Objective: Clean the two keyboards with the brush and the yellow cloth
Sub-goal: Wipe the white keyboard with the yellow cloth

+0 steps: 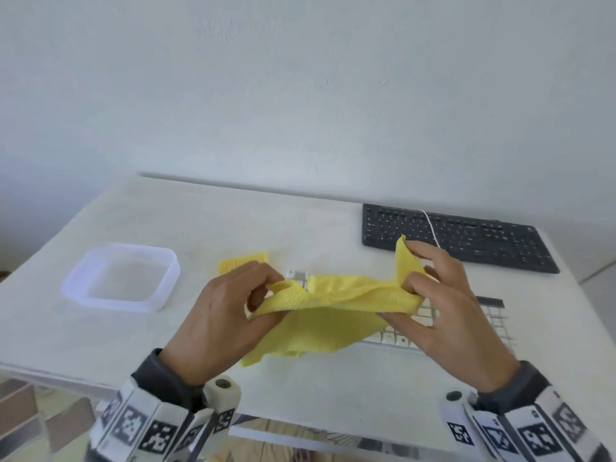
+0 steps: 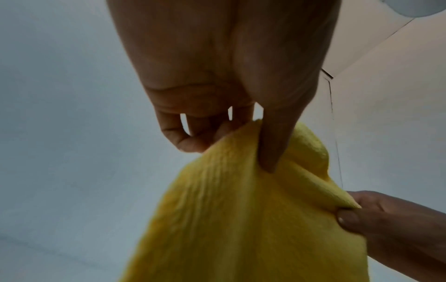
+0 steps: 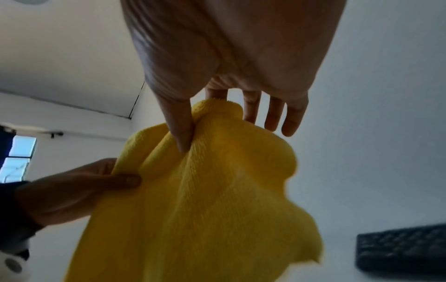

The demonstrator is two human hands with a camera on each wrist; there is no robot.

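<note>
Both hands hold the yellow cloth (image 1: 328, 305) stretched between them above the white keyboard (image 1: 493, 323), which it partly hides. My left hand (image 1: 240, 315) pinches the cloth's left edge between thumb and fingers, as the left wrist view shows with the cloth (image 2: 253, 219) hanging below the left hand (image 2: 241, 137). My right hand (image 1: 443, 295) pinches the right edge, one corner sticking up; its other fingers are spread, and the right wrist view shows this right hand (image 3: 205, 122) on the cloth (image 3: 205, 200). A black keyboard (image 1: 456, 236) lies at the back right. No brush is visible.
A clear plastic tub (image 1: 121, 275) stands on the white table (image 1: 200, 221) at the left. A second yellow piece (image 1: 245, 260) lies flat behind my left hand. A white cable (image 1: 431, 228) runs across the black keyboard (image 3: 403, 248). The wall is close behind the table.
</note>
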